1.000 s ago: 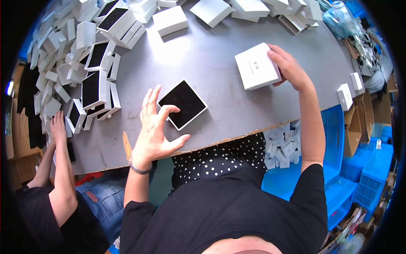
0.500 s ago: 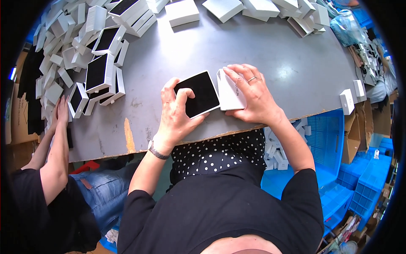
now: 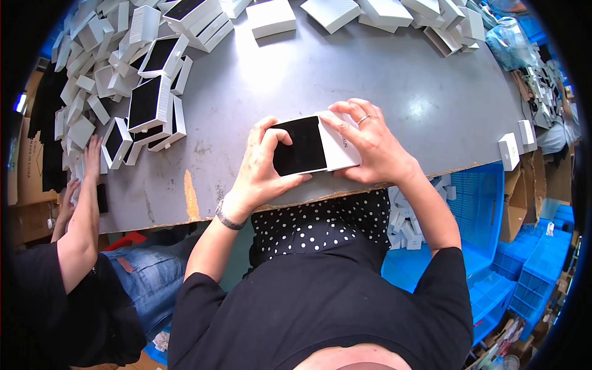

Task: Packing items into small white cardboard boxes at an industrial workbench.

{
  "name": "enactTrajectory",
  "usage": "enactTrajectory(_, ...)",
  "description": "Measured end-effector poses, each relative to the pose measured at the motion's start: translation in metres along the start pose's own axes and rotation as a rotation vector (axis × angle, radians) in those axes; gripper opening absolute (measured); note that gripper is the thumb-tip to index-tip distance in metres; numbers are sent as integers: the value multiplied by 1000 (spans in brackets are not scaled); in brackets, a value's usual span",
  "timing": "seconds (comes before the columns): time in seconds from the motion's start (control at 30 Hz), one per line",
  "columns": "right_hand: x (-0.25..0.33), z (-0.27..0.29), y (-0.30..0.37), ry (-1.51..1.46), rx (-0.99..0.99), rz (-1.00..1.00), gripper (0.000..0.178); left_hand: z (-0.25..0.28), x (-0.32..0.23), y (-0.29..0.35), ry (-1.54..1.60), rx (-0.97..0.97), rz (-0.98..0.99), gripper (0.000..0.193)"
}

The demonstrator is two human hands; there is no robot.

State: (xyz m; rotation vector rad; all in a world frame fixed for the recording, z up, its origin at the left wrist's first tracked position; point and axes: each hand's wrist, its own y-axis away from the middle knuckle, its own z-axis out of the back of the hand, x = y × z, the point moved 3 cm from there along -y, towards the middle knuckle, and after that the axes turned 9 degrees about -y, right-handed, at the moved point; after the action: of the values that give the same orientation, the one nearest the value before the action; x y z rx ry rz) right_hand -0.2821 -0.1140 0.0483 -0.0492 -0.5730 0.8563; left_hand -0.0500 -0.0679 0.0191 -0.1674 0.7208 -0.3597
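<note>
Here I see both of the person's hands meeting over the near edge of the grey, scuffed tabletop (image 3: 370,80), and I place everything else from that edge. The left hand (image 3: 262,169) is clasped around a square white box tray with a black insert (image 3: 300,146), thumb along its near side and fingers curled over the far-left corner. The right hand (image 3: 370,148), with a ring on one finger, grips a white cardboard lid (image 3: 341,148) that sits tilted against the tray's right side, touching it; I cannot tell whether the lid already overlaps the tray. Both pieces are held just above the tabletop, close to its near edge and about midway along it. A metal bracelet (image 3: 229,216) circles the left wrist, which lies past the edge toward the person.

Far from that edge, along the tabletop's left side, lies a crowded heap of open white boxes with black inserts (image 3: 145,92). More closed white boxes (image 3: 271,15) line the far side. At the right end of the near edge stand two small white boxes (image 3: 517,142), well apart from the hands. Below the edge on the right sits a blue plastic crate (image 3: 475,197) with small white pieces in it. At the left end, another person's hand (image 3: 92,157) rests on the heap.
</note>
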Motion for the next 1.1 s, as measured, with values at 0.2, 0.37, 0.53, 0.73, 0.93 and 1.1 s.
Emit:
enactTrajectory(0.2, 14, -15, -8, -19, -68, 25, 98, -13, -1, -12, 675, -125, 116, 107)
enactTrajectory(0.37, 8, -13, -2, -31, -75, -71, 98, -25, 6, -20, 262, -155, 70, 66)
enactTrajectory(0.53, 14, -14, -2, -35, -85, -19, 100, -18, 9, -20, 169, -133, 219, 34)
enactTrajectory(0.73, 9, -5, -6, -11, -52, -22, 96, -29, 8, -30, 277, -149, 150, 64)
enactTrajectory(0.93, 30, -21, -15, -45, -91, 50, 89, -50, -11, -49, 627, -333, 72, 70)
enactTrajectory(1.1, 31, -7, -7, 26, -2, -113, 88, -1, -3, -26, 277, -342, 19, 77)
